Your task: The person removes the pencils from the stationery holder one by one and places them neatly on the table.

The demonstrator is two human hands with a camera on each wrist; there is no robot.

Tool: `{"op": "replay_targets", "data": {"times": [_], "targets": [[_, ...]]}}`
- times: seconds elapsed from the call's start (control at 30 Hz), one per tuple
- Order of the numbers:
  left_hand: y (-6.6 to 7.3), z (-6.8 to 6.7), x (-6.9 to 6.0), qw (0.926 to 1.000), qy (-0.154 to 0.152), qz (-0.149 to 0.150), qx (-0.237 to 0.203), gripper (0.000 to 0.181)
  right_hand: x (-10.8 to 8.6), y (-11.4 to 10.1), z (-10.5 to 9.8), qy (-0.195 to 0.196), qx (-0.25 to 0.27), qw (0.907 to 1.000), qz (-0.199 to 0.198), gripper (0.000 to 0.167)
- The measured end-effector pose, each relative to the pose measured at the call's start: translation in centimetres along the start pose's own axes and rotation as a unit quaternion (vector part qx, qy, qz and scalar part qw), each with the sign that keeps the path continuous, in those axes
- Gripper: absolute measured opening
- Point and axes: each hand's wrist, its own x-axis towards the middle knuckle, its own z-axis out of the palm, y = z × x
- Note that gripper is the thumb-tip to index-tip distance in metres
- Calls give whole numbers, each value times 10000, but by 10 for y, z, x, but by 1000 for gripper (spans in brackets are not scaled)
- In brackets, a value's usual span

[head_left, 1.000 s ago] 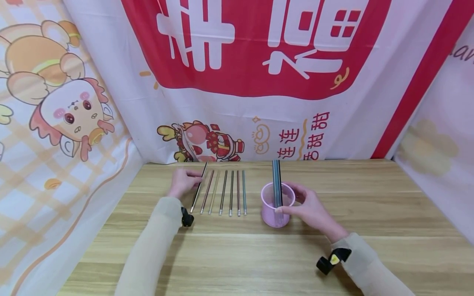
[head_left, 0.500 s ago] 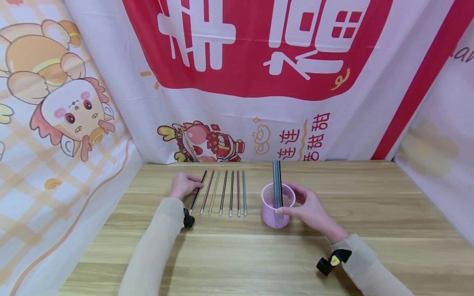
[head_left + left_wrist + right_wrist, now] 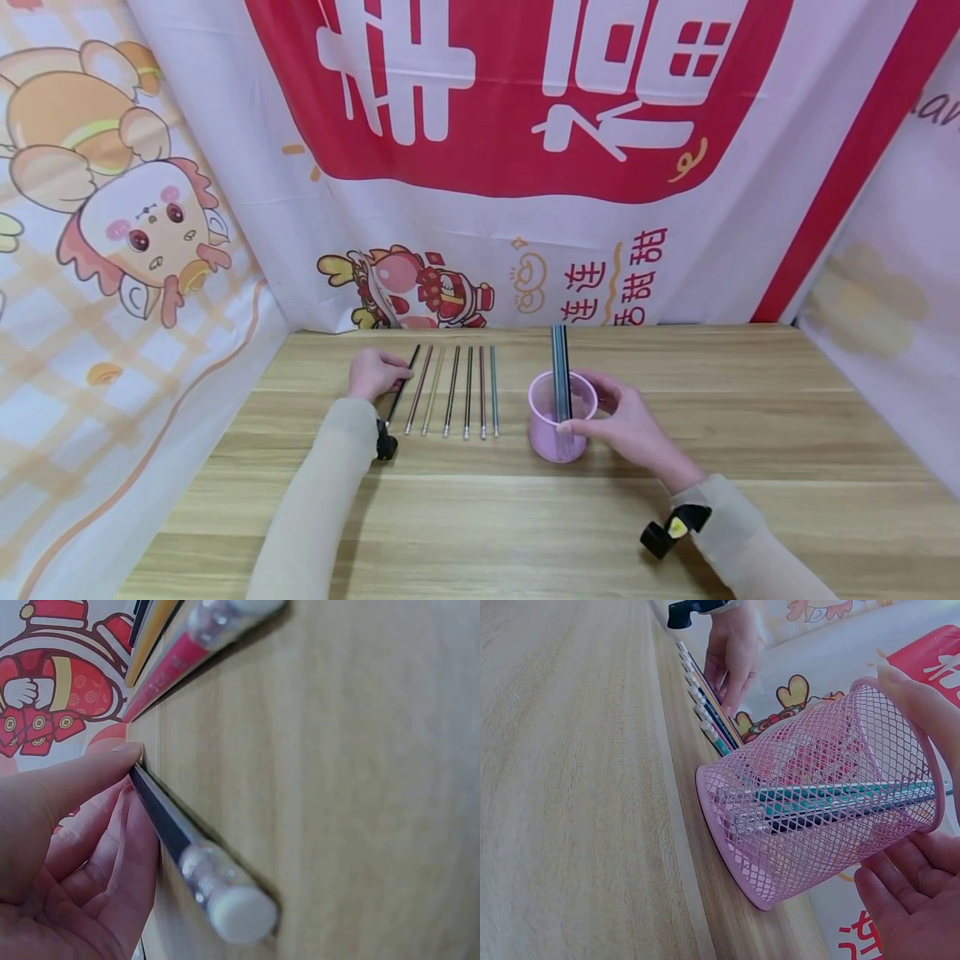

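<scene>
My left hand [image 3: 375, 375] pinches the leftmost black pencil [image 3: 166, 823]; I'd shift it gently, clear of the neighbouring red pencil [image 3: 172, 669], while my right hand [image 3: 628, 425] grips the pink cup [image 3: 546, 440]

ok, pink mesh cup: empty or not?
Not empty: the pink mesh cup holds several pencils; they stick out its top and show through its mesh.

place: draped work corner, room type unclear | lower frame: wood-grain table [image 3: 480, 525] | top centre: red-and-white hanging cloth [image 3: 495, 158] | left edge: cartoon-print cloth [image 3: 127, 225]
</scene>
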Motion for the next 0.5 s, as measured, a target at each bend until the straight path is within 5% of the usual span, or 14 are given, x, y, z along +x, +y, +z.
{"op": "replay_targets", "data": {"times": [0.3,0.5], "targets": [[-1,2,0,9999,116,24,100,23,0,0,0,8,-30,10000,-66,78],[1,-3,-2,9994,125,-57,-316,28,0,0,0,8,27,9999,-125,80]]}}
